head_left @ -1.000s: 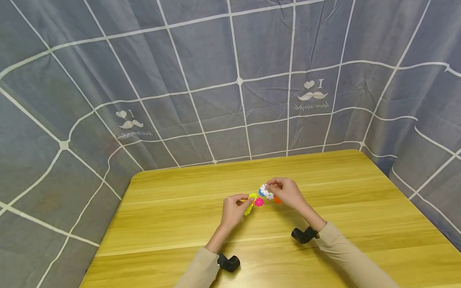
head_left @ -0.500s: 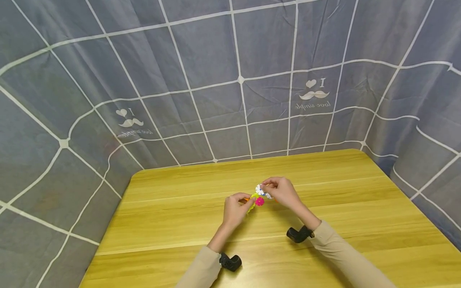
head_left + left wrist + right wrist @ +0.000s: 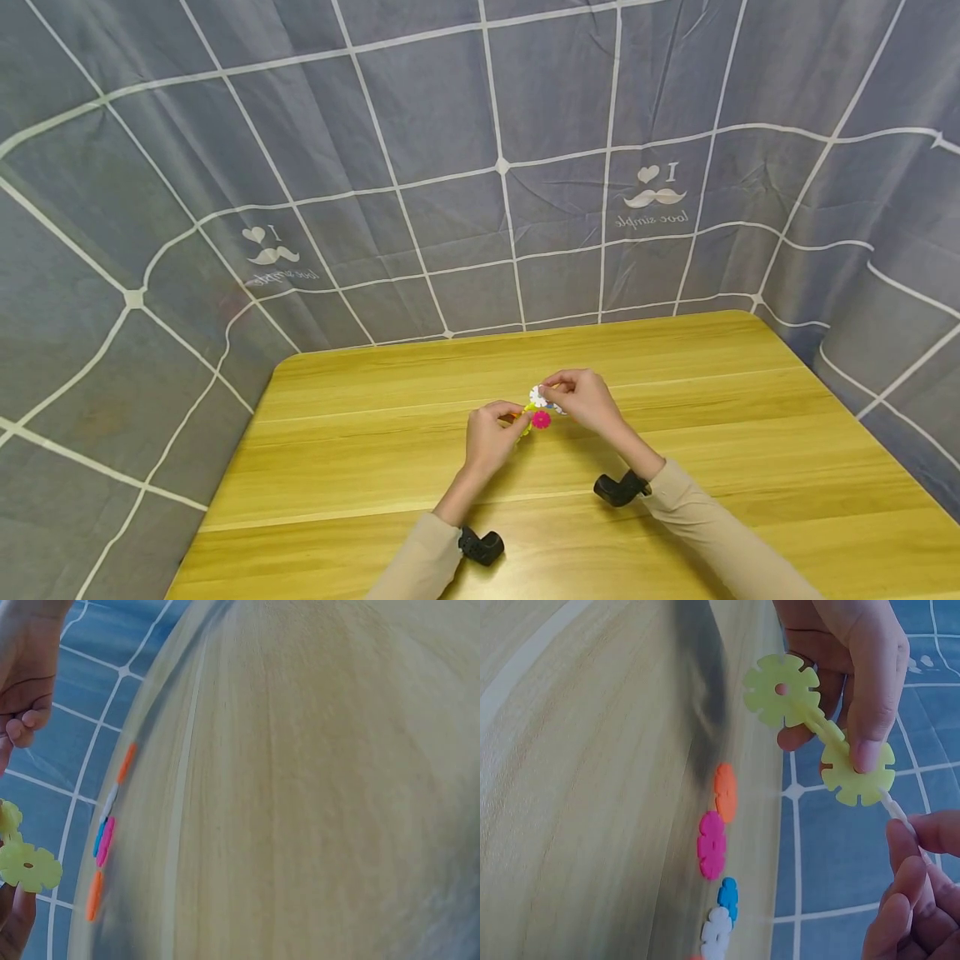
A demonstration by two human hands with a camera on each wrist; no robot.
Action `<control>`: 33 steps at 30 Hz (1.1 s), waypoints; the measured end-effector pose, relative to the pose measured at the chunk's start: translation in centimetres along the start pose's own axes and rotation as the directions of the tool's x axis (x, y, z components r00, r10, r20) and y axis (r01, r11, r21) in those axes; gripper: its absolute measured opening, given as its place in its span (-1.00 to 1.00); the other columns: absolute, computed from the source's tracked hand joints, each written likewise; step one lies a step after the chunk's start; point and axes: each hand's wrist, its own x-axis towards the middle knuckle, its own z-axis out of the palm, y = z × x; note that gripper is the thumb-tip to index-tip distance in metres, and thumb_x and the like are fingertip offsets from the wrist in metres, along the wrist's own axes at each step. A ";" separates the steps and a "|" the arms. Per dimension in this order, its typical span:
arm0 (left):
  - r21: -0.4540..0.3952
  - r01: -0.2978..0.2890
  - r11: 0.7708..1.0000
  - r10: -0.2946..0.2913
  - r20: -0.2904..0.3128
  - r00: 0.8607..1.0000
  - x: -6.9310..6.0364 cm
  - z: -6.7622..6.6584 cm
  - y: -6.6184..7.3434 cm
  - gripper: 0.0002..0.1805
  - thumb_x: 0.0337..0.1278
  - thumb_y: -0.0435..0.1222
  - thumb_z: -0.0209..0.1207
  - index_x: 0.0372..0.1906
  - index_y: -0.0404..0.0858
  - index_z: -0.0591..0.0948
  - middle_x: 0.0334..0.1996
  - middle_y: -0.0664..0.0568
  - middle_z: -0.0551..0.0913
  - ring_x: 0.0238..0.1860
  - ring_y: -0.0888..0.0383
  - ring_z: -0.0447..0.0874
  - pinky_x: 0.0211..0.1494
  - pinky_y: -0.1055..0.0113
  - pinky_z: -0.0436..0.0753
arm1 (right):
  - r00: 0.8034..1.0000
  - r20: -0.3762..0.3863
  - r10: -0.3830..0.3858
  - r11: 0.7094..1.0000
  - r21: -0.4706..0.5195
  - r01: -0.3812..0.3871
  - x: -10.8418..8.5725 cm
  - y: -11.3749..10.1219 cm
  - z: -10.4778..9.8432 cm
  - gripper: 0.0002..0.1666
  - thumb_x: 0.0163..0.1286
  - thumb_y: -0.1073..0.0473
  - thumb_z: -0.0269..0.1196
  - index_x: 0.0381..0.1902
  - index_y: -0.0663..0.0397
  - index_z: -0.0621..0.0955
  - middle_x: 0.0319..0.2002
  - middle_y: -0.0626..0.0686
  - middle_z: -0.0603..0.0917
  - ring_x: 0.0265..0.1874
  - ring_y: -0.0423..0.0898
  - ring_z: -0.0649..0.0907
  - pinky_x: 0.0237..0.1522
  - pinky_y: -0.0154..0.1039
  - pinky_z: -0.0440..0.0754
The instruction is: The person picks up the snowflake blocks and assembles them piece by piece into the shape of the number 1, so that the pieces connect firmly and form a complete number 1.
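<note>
My left hand point(image 3: 489, 435) pinches a yellow snowflake disc point(image 3: 876, 780) between thumb and fingers. A yellow piece seen edge-on point(image 3: 823, 729) joins it to another yellow disc point(image 3: 769, 705). With thumb and fingertips, my right hand point(image 3: 588, 402) pinches a white snowflake disc point(image 3: 537, 396), which looks edge-on in the right wrist view. Its rim meets the rim of the pinched yellow disc; whether their slots interlock I cannot tell. Both hands are above the table. In the left wrist view, the yellow disc point(image 3: 34, 866) shows at the left edge.
On the wooden table point(image 3: 360, 467) below the hands lie loose discs: a pink one point(image 3: 712, 846), an orange one point(image 3: 725, 793), a blue one point(image 3: 728, 898) and a white one point(image 3: 716, 934). Another orange disc point(image 3: 94, 896) shows. A grey checked curtain point(image 3: 435, 208) surrounds the table.
My right hand has moved left with the white disc, bringing it against the yellow disc. The left hand has shifted slightly, and the yellow chain has turned more edge-on in the head view.
</note>
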 end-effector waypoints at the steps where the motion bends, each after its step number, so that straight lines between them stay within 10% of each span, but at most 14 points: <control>1: 0.006 -0.004 1.000 0.004 -0.001 1.000 0.0 0.0 0.0 -0.86 0.06 -0.29 0.34 -0.39 -0.32 0.76 -0.38 -0.09 0.77 -0.42 0.12 0.71 -0.48 0.57 0.58 | 1.000 -0.001 0.001 1.000 -0.001 -0.001 0.0 0.0 0.0 -0.76 0.26 0.12 0.31 -0.24 0.19 0.73 -0.46 0.22 0.72 -0.66 -0.24 0.47 -0.64 -0.41 0.32; 18: 0.139 -0.163 0.977 0.173 -0.063 0.983 -0.4 0.5 0.3 -0.87 0.05 -0.30 0.33 -0.47 -0.29 0.72 -0.42 -0.03 0.75 -0.45 0.15 0.68 -0.51 0.64 0.49 | 0.998 0.035 0.047 0.998 0.045 -0.049 0.1 -0.6 -0.1 -0.80 0.23 0.18 0.30 -0.32 0.25 0.70 -0.59 0.15 0.66 -0.68 -0.24 0.48 -0.63 -0.40 0.34; 33: 0.220 -0.121 0.968 0.146 -0.101 0.984 -0.1 0.4 0.4 -0.90 -0.02 -0.27 0.37 -0.48 -0.24 0.74 -0.49 0.03 0.74 -0.46 0.18 0.66 -0.40 0.48 0.51 | 0.991 0.076 0.108 0.982 0.150 -0.118 0.3 -0.3 -0.1 -0.75 0.23 0.18 0.31 -0.27 0.32 0.68 -0.53 0.17 0.69 -0.60 -0.12 0.58 -0.56 -0.34 0.47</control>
